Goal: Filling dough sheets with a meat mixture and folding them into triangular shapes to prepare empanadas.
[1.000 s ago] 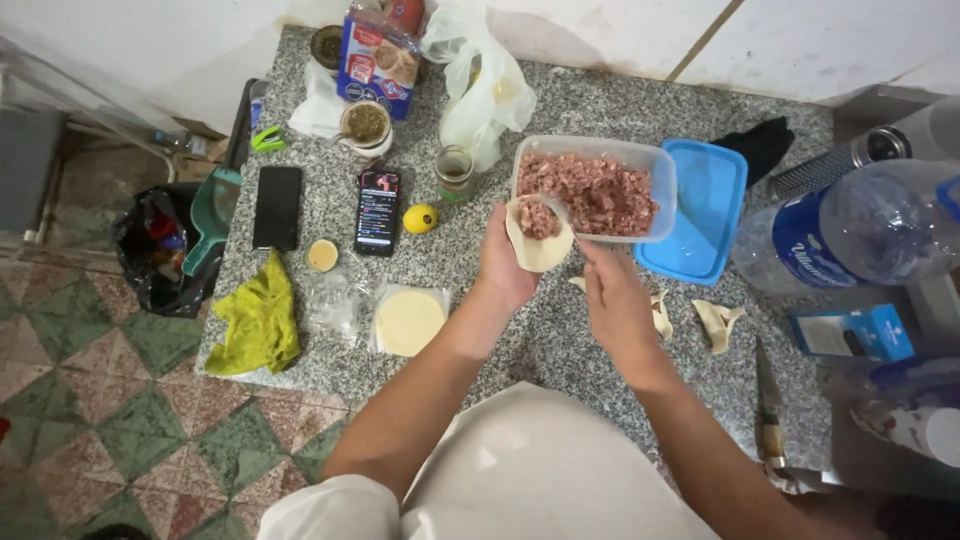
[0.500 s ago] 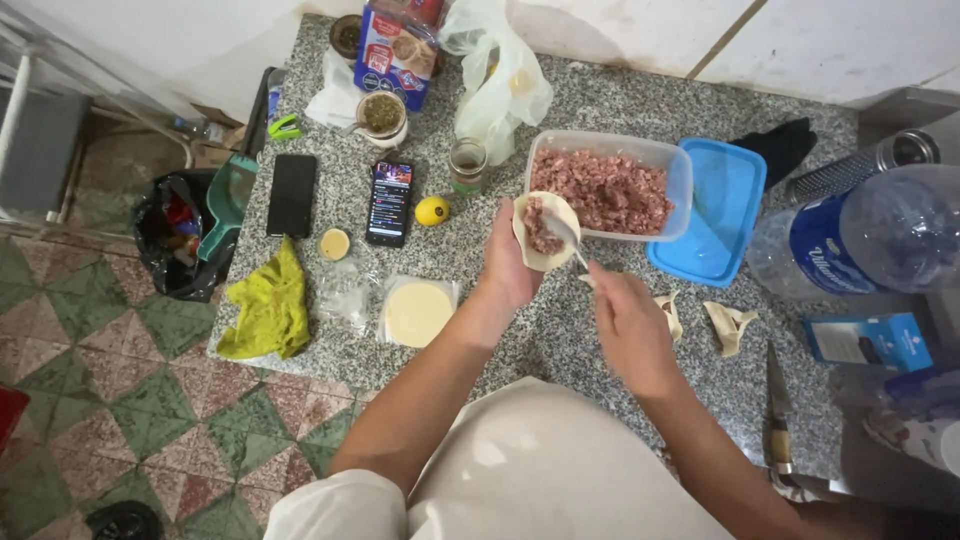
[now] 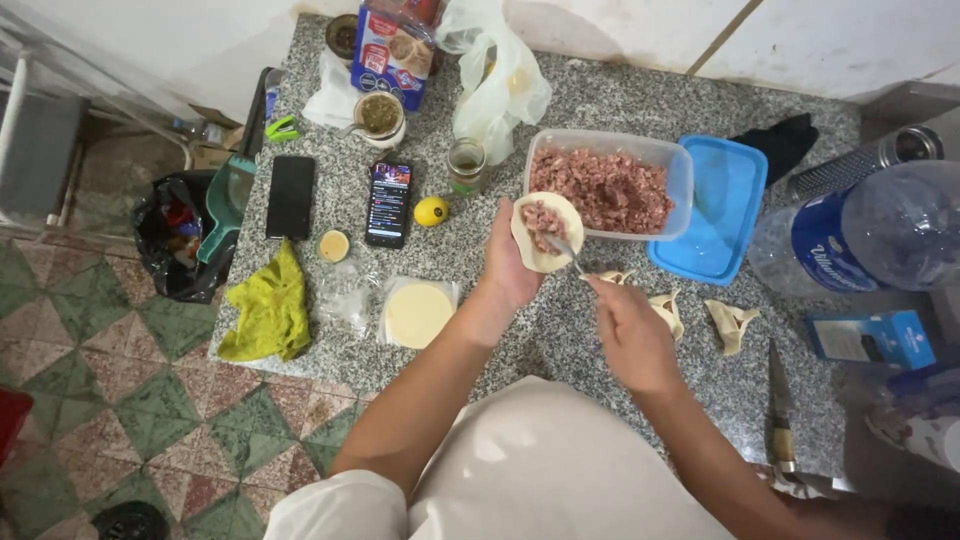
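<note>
I see a granite counter (image 3: 600, 90), the largest surface in view. On it stands a clear tub of minced meat (image 3: 610, 185), its blue lid (image 3: 712, 210) touching it on the right. A stack of dough discs (image 3: 417, 313) lies well left of my hands. My left hand (image 3: 512, 265) is cupped, palm up, around one dough disc (image 3: 545, 232) just in front of the tub; a lump of meat sits on it. My right hand (image 3: 630, 335) is closed on a spoon (image 3: 568, 254), tip touching that disc. Folded pastries (image 3: 730, 322) lie right of it.
</note>
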